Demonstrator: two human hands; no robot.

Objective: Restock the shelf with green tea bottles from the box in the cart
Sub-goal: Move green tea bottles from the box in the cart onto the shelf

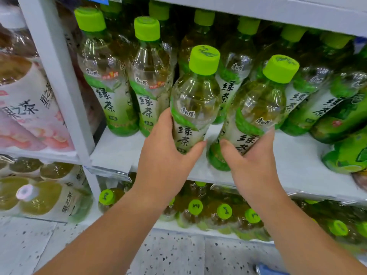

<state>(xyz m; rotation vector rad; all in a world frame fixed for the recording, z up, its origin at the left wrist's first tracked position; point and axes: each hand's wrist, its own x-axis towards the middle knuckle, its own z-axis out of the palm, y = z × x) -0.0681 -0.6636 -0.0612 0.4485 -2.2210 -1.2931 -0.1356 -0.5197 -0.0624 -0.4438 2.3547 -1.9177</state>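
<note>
My left hand (165, 155) grips the lower body of a green tea bottle (195, 96) with a lime cap, held upright over the white shelf (115, 153). Beside it, my right hand (252, 163) holds a second green tea bottle (256, 108), tilted slightly right, its base just above the shelf's front. Behind them stand rows of the same green tea bottles (107, 76). The box and the cart are out of view.
A white upright post (59, 76) divides this bay from peach tea bottles (25, 108) on the left. The lower shelf holds several more green-capped bottles (224, 213). Packs with green labels (345, 153) lie at the right. Speckled floor (178, 255) lies below.
</note>
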